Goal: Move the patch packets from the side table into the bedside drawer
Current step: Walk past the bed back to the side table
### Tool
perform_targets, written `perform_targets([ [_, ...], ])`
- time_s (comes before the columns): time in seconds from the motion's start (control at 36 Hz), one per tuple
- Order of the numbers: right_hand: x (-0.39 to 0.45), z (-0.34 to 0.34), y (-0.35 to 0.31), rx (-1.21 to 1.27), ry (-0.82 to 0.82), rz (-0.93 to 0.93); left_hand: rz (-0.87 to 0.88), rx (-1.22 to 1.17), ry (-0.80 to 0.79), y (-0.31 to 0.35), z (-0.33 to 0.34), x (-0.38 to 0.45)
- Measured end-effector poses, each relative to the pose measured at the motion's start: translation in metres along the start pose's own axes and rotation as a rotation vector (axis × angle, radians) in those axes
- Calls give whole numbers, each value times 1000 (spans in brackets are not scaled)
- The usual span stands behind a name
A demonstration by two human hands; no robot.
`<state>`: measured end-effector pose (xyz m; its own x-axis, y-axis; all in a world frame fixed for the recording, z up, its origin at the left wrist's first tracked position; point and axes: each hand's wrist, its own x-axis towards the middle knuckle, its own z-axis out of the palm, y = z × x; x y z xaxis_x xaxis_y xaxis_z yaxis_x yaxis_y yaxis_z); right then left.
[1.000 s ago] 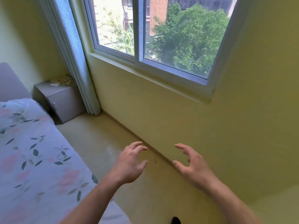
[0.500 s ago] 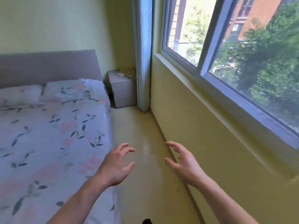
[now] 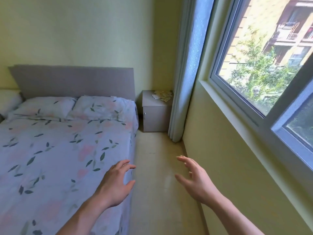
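Observation:
Several pale patch packets (image 3: pixel 162 95) lie scattered on top of a grey bedside table (image 3: pixel 155 116) in the far corner, between the bed and the curtain. The table's front is closed, with a small knob at its left edge. My left hand (image 3: pixel 116 183) hovers over the bed's near right edge, fingers spread and loosely bent, holding nothing. My right hand (image 3: pixel 194 179) floats above the floor strip beside the wall, also spread and empty. Both hands are far from the table.
A bed (image 3: pixel 64 150) with a floral cover and grey headboard fills the left. A narrow strip of floor (image 3: pixel 152 158) runs between the bed and the yellow wall toward the table. A pale curtain (image 3: pixel 184 73) hangs beside the window (image 3: pixel 264 65).
The view has swung left from the window wall to face the bed and table. The table now sits nearer the middle. Both hands stay raised and empty.

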<state>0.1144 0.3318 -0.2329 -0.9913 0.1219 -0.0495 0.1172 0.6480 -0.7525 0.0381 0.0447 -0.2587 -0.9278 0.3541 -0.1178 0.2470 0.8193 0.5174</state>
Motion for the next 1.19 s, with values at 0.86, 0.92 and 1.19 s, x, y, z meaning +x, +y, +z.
perform_targets([
  [0.86,578,-77,45,-19,-219,-109,-143,-23,83,23,-61,500],
  [0.92,616,-71,42,-28,-249,-125,-183,-27,81,7,-65,527],
  [1.19,796,-52,47,-97,-260,-50,-214,-80,66,-70,-97,709],
])
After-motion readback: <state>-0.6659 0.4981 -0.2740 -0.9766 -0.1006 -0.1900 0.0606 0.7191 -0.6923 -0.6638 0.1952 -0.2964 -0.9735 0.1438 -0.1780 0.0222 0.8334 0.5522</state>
